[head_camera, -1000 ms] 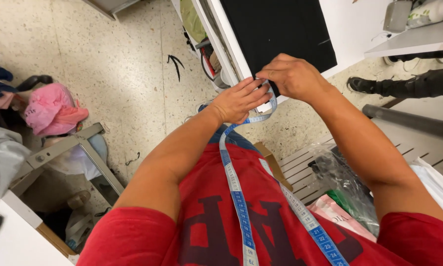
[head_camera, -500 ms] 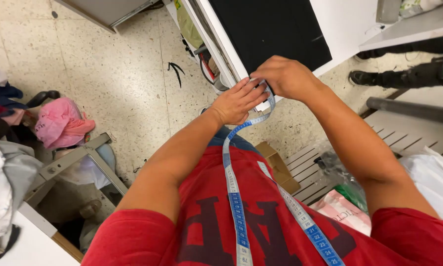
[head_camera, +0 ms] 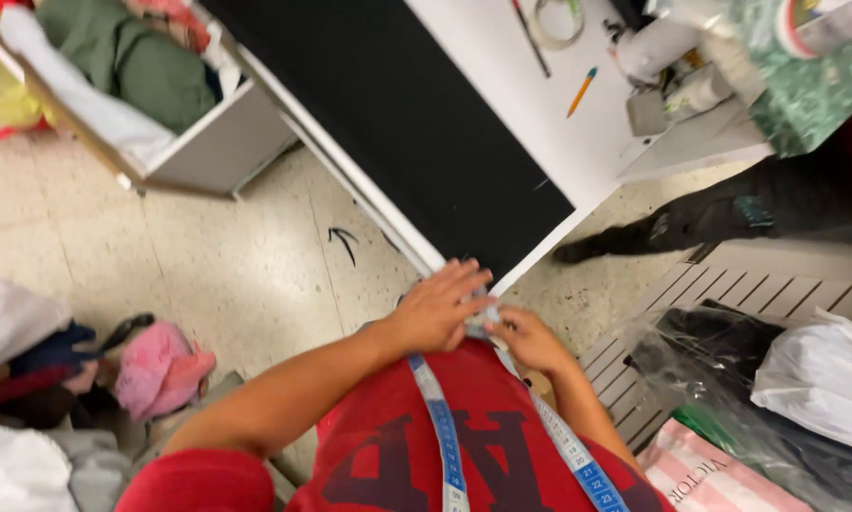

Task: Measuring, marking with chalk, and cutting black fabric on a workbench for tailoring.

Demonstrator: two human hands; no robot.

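The person stands at the near corner of a white worktable with a long black panel laid across it (head_camera: 402, 133), and both hands meet just below that corner, in front of the chest. The left hand (head_camera: 440, 308) lies flat with its fingers spread wide, pressing down on the bunched end of a flexible blue-and-white measuring tape (head_camera: 442, 427). The right hand (head_camera: 530, 338) is curled narrow, its fingertips pinching the same tape right beside the left hand, so the two hands touch. From there the tape runs down in two strands over the person's red shirt with dark lettering (head_camera: 402, 455), one strand under each hand.

On the table, far beyond the corner, an orange pencil (head_camera: 582, 91) lies on the white surface near a clutter of pale containers. Left of the table stands a white open box holding green folded cloth (head_camera: 132, 66). On the speckled floor, left of the corner, sits a pink crumpled cloth (head_camera: 161, 365) among other bundles. Right of the corner, clear plastic bags (head_camera: 777, 379) rest on a white slatted rack, and a pink-striped package (head_camera: 710, 474) lies beside them.
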